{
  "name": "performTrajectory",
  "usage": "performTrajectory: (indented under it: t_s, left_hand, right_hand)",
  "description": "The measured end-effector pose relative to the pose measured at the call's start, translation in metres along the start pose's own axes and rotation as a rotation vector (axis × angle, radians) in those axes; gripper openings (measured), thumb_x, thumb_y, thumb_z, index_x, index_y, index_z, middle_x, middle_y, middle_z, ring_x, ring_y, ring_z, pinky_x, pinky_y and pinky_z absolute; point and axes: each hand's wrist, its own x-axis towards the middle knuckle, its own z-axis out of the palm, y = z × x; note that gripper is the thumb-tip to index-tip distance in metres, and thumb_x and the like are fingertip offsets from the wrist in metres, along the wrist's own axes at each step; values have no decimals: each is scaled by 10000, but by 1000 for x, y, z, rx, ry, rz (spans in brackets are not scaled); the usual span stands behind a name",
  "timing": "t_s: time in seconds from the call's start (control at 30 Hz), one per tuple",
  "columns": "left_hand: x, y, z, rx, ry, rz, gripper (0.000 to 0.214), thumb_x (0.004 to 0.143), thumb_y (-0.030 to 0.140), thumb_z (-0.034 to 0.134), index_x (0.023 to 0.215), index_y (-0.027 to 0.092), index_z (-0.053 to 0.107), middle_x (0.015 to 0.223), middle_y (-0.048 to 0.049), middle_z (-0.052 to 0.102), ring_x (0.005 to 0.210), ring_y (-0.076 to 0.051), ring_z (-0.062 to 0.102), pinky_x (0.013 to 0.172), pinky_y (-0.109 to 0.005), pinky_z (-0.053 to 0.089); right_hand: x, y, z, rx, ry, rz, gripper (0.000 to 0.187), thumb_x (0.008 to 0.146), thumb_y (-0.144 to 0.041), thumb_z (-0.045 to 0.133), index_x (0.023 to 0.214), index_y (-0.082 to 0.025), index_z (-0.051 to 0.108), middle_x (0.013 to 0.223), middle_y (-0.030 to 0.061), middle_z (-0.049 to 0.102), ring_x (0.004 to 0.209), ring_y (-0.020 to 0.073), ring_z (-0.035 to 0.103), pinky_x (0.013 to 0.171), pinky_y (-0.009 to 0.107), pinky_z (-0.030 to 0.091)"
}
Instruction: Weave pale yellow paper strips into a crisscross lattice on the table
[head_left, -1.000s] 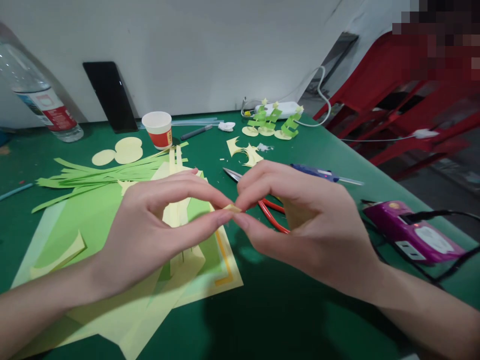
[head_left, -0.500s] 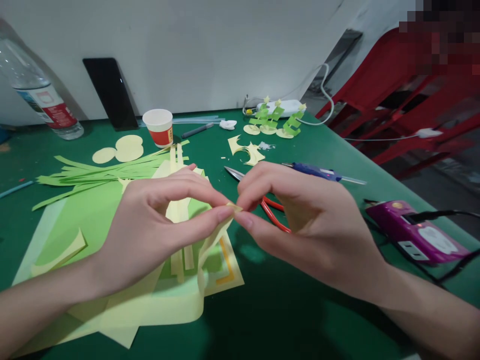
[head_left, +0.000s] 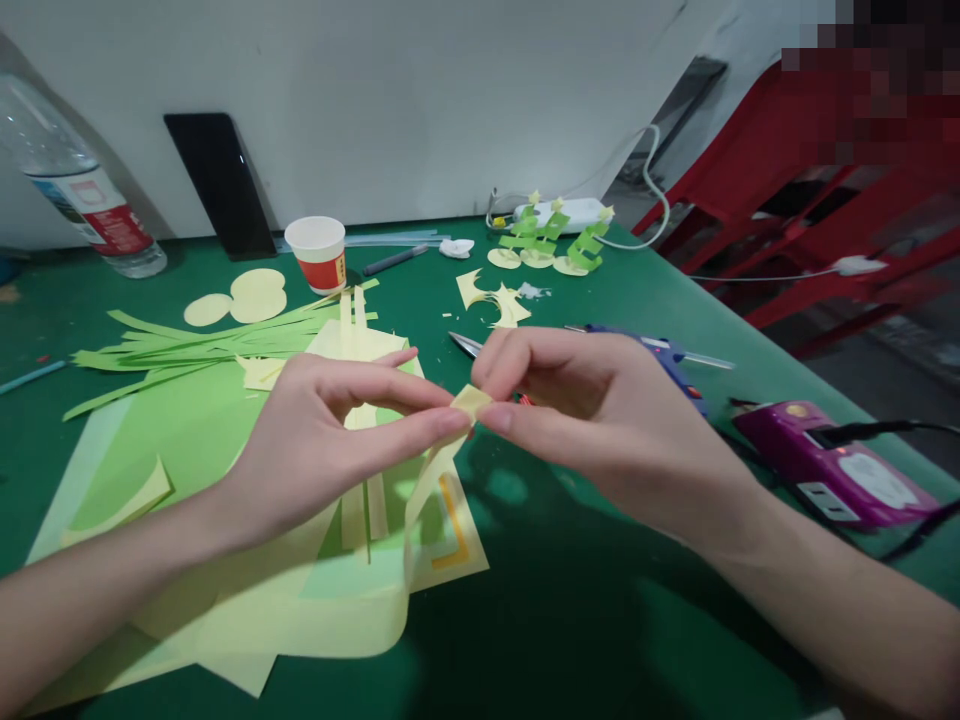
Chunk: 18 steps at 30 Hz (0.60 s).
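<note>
My left hand (head_left: 330,430) and my right hand (head_left: 592,420) meet over the green table (head_left: 570,600), both pinching the folded end of a pale yellow paper strip (head_left: 469,403). The strip hangs down from my fingertips and curls onto the paper pile below. Thumb and forefinger of each hand are pressed together on the strip. Under my left hand lie light green and yellow paper sheets (head_left: 172,440) with cut yellow strips on top.
Red-handled scissors (head_left: 469,346) and a blue glue gun (head_left: 660,352) lie behind my right hand. A purple power strip (head_left: 825,465) sits right. Green paper strips (head_left: 195,345), yellow discs (head_left: 240,298), a paper cup (head_left: 319,254), a bottle (head_left: 75,200) and small paper figures (head_left: 544,240) stand farther back.
The strip has been drawn out: it now hangs in a long loop from my fingertips. My hands have lifted slightly and the folded tip shows more between them.
</note>
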Motion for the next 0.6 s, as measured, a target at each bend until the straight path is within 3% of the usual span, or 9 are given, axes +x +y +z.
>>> performTrajectory:
  t_s: [0.13, 0.27, 0.47, 0.6]
  left_hand:
    - [2, 0, -1, -10, -77, -107, 87, 728, 242, 663, 678, 269, 729, 641, 82, 712, 624, -106, 649, 777, -212, 522]
    - [5, 3, -2, -131, -159, -212, 106, 749, 228, 647, 685, 270, 721, 623, 93, 709, 579, -81, 649, 552, -108, 496]
    - [11, 3, -5, -275, -309, -344, 155, 790, 221, 602, 674, 221, 704, 621, 83, 710, 591, -43, 645, 578, -58, 465]
    - [12, 2, -6, -268, -426, -405, 177, 793, 231, 595, 650, 202, 697, 624, 73, 707, 582, -42, 632, 556, -65, 455]
  right_hand:
    - [6, 3, -4, 93, -43, 84, 160, 744, -133, 582, 604, -183, 522, 639, -36, 537, 629, 69, 514, 574, 191, 408]
    - [8, 5, -6, 163, -55, 141, 155, 733, -151, 595, 600, -183, 522, 639, -37, 530, 627, 74, 527, 580, 199, 420]
    - [13, 4, -10, -52, -166, 114, 125, 755, -140, 526, 633, -165, 516, 640, -29, 519, 609, 79, 503, 573, 217, 397]
    - [14, 4, -9, -271, -286, 44, 200, 803, -192, 483, 608, -152, 507, 556, -40, 445, 517, 54, 378, 462, 203, 281]
